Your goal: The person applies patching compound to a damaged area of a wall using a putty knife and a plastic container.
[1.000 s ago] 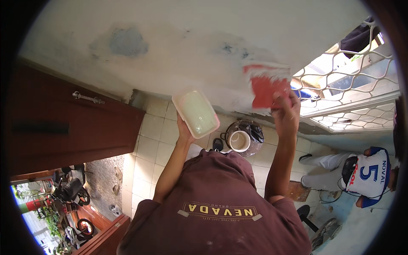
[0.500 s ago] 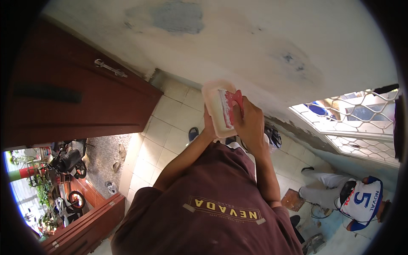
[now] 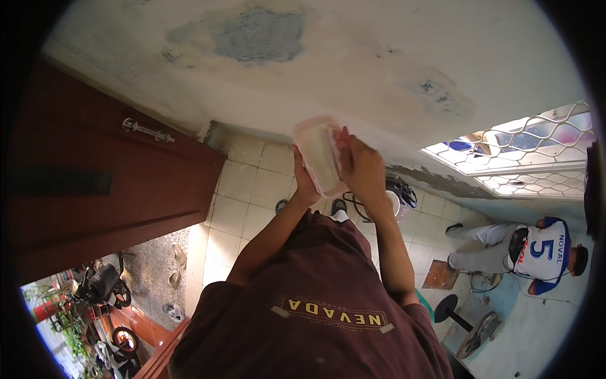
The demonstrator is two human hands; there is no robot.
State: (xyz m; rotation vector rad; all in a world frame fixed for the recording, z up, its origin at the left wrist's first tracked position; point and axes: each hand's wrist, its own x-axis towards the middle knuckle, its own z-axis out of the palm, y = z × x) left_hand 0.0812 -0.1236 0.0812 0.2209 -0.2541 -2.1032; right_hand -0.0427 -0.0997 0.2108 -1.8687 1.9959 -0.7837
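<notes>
My left hand [image 3: 307, 180] is wrapped round the side of a shallow, pinkish plastic tub [image 3: 305, 127], held out in front of my chest near the wall. Pale filler paste coats its inside. Gripped in my right hand [image 3: 366, 174] is a red putty spreader [image 3: 344, 140], its blade edge over the right side of the tub. Motion blur and my fingers hide most of the spreader. Just beyond the tub rises the plastered wall [image 3: 353, 82], with a rough grey patch [image 3: 262, 35] at upper left and a smaller mottled spot [image 3: 435, 93] at right.
A dark red door [image 3: 95, 164] stands at the left, with a motorbike [image 3: 101, 284] outside. The grilled window [image 3: 524, 139] is at right. Below it are a white bucket [image 3: 392, 202] and a black bag [image 3: 403, 189]. Another person [image 3: 536, 252] in a white-and-blue shirt stands at far right.
The red spreader has tilted and moved to the tub's right rim, so less of it shows. Both hands have shifted slightly left in view. The whole view has swung a little.
</notes>
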